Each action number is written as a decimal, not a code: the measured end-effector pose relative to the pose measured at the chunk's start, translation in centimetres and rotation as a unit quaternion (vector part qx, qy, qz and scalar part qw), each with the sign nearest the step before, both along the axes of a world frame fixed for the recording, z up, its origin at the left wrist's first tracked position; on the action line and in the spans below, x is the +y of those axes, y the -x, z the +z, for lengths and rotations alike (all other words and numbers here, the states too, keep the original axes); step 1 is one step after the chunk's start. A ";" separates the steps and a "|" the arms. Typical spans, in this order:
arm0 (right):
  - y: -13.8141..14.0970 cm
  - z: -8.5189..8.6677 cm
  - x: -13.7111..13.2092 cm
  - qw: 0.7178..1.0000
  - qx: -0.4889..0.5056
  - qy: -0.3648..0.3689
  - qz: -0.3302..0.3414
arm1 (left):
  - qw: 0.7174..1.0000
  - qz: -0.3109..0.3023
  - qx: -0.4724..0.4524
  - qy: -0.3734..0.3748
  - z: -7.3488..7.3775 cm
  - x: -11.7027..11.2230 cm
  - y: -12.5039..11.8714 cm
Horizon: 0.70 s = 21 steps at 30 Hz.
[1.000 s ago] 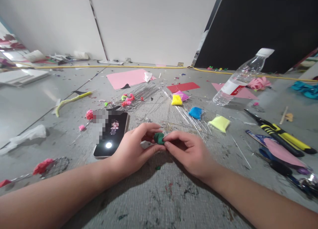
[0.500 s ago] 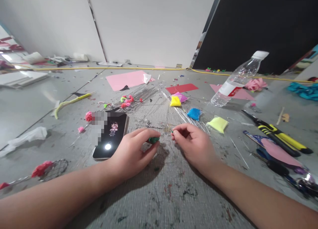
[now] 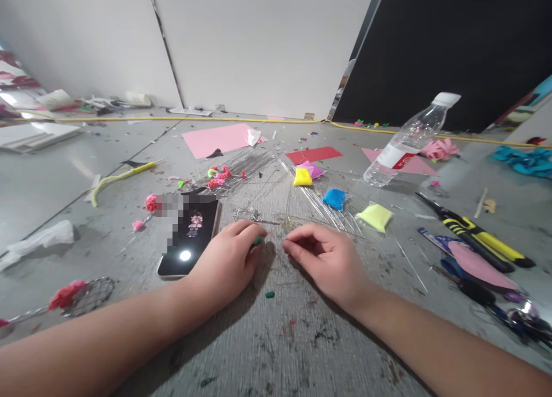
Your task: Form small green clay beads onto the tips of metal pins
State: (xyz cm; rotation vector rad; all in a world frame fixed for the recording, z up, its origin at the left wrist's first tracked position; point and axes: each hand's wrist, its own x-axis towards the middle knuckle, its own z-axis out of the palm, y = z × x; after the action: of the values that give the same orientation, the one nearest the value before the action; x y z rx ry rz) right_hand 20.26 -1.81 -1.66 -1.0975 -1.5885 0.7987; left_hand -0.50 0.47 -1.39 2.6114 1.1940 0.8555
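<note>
My left hand (image 3: pixel 228 256) is closed around a lump of dark green modelling clay (image 3: pixel 257 241), most of it hidden by the fingers. Opposite it, my right hand (image 3: pixel 334 265) has its thumb and index finger pinched together; whatever lies between the tips is too small to make out. A gap of bare table (image 3: pixel 276 339) separates the two hands. On the table below that gap lies a small dark green bit of clay (image 3: pixel 269 295). Close behind my left wrist is a phone (image 3: pixel 202 230) with its screen lit.
Beyond my hands lie thin metal wires (image 3: pixel 317 196) and yellow (image 3: pixel 302 177), blue (image 3: pixel 335 199) and pale-green (image 3: pixel 376 217) clay packets. A plastic bottle (image 3: pixel 390 155) stands tilted-looking behind. Pliers (image 3: pixel 478 236) are at right; a wire piece with red clay (image 3: pixel 68 293) is at left.
My right hand has moved slightly left, and the green speck at its fingertips no longer shows. My left fingers have drawn back left and cover more of the green clay.
</note>
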 end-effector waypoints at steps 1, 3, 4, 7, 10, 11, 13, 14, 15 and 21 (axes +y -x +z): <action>0.0 -0.1 0.0 1.000 0.008 0.012 0.001 | 1.000 0.000 0.001 -0.009 -0.1 0.1 0.0; 0.1 -0.4 0.1 0.999 0.024 0.029 0.006 | 1.000 0.001 -0.002 -0.031 -0.2 0.2 0.1; 0.1 -0.5 0.1 0.999 0.027 0.030 0.010 | 0.999 0.002 -0.002 -0.042 -0.2 0.3 0.1; 0.0 -0.7 0.3 1.000 0.010 -0.003 0.017 | 0.998 0.010 0.003 -0.060 -0.2 0.2 0.1; -0.2 -0.4 0.4 0.998 -0.022 -0.047 0.018 | 0.998 0.013 0.004 -0.061 0.3 -0.2 0.0; -0.2 -0.2 0.3 0.998 -0.031 -0.051 0.016 | 0.998 0.016 -0.002 -0.066 0.5 -0.4 0.0; -0.1 0.0 0.2 0.999 -0.031 -0.028 0.014 | 0.995 0.029 -0.036 -0.087 1.1 -0.9 -0.2; -0.1 0.1 0.1 1.000 -0.022 -0.002 0.016 | 0.992 0.034 -0.064 -0.099 1.3 -1.1 -0.2; -0.1 0.1 0.0 0.999 -0.010 0.026 0.019 | 0.989 0.032 -0.095 -0.104 1.4 -1.2 -0.3; 0.1 -0.1 -0.2 0.999 -0.021 0.030 0.026 | 0.982 -0.086 -0.164 0.035 1.7 -1.4 -0.5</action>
State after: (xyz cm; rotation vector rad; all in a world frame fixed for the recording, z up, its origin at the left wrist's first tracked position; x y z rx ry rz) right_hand 20.16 -1.96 -1.74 -1.1268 -1.6435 0.8681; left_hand 0.05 -0.93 0.32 2.3535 0.8819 1.1294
